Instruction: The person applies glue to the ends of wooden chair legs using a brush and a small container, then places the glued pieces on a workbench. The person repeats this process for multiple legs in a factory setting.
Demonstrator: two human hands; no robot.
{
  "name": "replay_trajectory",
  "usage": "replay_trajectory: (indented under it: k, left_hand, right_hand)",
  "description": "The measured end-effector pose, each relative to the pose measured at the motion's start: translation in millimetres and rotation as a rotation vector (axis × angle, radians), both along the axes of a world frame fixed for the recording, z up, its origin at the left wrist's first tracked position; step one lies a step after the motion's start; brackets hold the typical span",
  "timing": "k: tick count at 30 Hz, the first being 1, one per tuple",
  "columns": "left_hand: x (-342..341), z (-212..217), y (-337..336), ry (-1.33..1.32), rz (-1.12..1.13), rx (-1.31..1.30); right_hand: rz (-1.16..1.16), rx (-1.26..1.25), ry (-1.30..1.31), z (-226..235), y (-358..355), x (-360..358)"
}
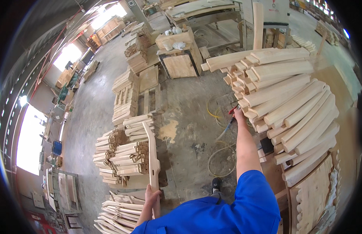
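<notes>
Closest thing to me is my own blue shirt (pixel 196 218), bunched along the bottom, with one shoe (pixel 216 184) poking out past it onto the concrete floor (pixel 189 136). My left hand (pixel 151 195) has its fingers wrapped round the lower part of a long pale stick (pixel 152 150), bent at the top and with a wider bit partway down. It's pointing away from me, right alongside the piles on my left: a heap of curved sticks (pixel 119 212) nearest, then a stack of shorter pieces (pixel 130 158) a bit further out.

My right arm is stretched well forward, and that hand (pixel 238 114) has its fingers curled round a red tool (pixel 233 110). There's a blue-ended hose (pixel 227 128) hanging just below it, and more hose (pixel 221 175) looped loosely on the floor. The tool is right by the near-left ends of a big pile of chunky wooden legs (pixel 282 101); can't tell if it's actually touching any.

Further out there's a pallet (pixel 151 97) with boards (pixel 125 97) stacked by its left edge. Past that sits a wooden cabinet (pixel 180 64), bottles (pixel 176 30) at its back edge, a white jar (pixel 167 46) by the front-left corner, and a crumpled bag (pixel 180 45) along the front edge. Behind it all is a long bench (pixel 206 15).
</notes>
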State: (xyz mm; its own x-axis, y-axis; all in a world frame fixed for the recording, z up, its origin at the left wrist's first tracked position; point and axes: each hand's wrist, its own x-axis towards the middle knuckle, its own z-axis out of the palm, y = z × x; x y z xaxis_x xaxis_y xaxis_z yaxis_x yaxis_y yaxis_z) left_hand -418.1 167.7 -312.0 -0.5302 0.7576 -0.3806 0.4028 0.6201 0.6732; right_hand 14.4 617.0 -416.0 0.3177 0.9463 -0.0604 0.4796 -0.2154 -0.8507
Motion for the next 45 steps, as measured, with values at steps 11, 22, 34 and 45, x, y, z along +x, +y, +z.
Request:
replay_trajectory:
  k: [11, 22, 34, 45]
  left_hand:
    - [-13, -8, -50, -0.27, 0.043, 0.322]
    - [-5, 54, 1, -0.678, -0.405, 0.641]
    - [148, 96, -84, -1.203, -0.981, 0.653]
    - [245, 38, -246, -0.334, -2.129, 0.26]
  right_hand:
    - [-0.005, 0.37, 0.166, 35, -163, -79]
    - [0.954, -0.265, 0.323, 74, -489, -188]
    - [0.247, -0.049, 0.615, 141, -681, -196]
    - [-0.769, 0.241, 0.205, 235, -985, -37]
